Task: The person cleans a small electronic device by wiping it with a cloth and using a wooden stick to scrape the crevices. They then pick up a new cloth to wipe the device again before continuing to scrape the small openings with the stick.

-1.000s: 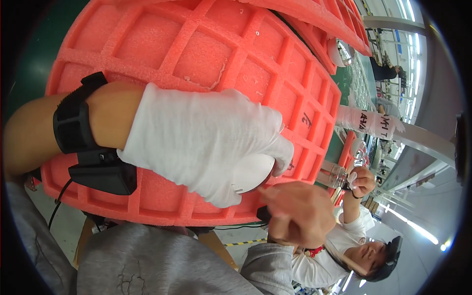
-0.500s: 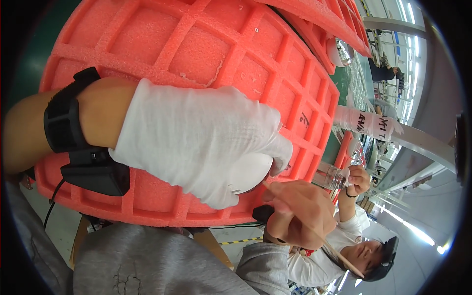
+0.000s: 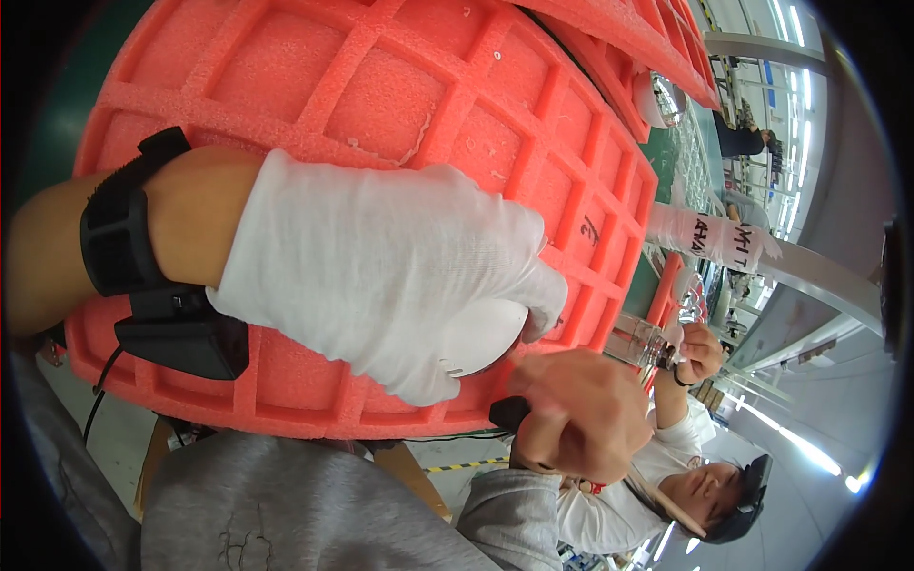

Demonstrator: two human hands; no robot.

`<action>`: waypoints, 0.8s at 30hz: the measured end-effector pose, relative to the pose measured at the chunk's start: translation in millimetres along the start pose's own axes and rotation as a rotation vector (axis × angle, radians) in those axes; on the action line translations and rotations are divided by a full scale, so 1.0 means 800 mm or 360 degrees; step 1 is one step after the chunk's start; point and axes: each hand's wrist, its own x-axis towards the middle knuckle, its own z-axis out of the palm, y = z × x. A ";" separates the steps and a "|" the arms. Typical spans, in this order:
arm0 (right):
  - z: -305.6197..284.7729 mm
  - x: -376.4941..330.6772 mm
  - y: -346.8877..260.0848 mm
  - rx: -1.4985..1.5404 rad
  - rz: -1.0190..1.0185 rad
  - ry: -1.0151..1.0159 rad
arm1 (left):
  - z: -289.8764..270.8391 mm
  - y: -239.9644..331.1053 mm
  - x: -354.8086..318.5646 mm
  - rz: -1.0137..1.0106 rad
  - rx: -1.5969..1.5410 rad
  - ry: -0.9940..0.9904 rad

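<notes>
My left hand [image 3: 381,266], in a white cloth glove with a black device strapped at the wrist, is wrapped round a smooth white rounded part [image 3: 487,335]. Only a curved piece of that part shows, with a dark lower edge; the glove covers the rest. Close to this edge is my bare right hand [image 3: 583,414], its fingers pinched and smeared by motion. It grips a thin wooden stick [image 3: 666,502], whose rear end sticks out behind the hand. The stick's front tip is lost in the blur.
Beneath my hands lies a red foam tray [image 3: 381,100] with square pockets. Another red foam tray [image 3: 609,24] stands beyond it, near a wrapped metal post [image 3: 709,240]. At the right a co-worker [image 3: 609,519] holds a clear container [image 3: 636,338].
My right hand has shifted slightly and blurred, with the stick still in it. My left hand keeps its hold on the white part, almost unmoved.
</notes>
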 end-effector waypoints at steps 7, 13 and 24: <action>0.004 0.000 -0.002 -0.0076 0.0097 0.0090 | 0.000 0.002 0.001 0.0038 0.0046 0.0059; -0.001 -0.002 0.001 0.0032 -0.0016 -0.0050 | 0.000 0.001 0.000 0.0043 0.0026 0.0034; 0.004 0.001 0.003 0.0002 -0.0066 -0.0016 | 0.002 0.001 -0.002 -0.0055 -0.0058 0.0024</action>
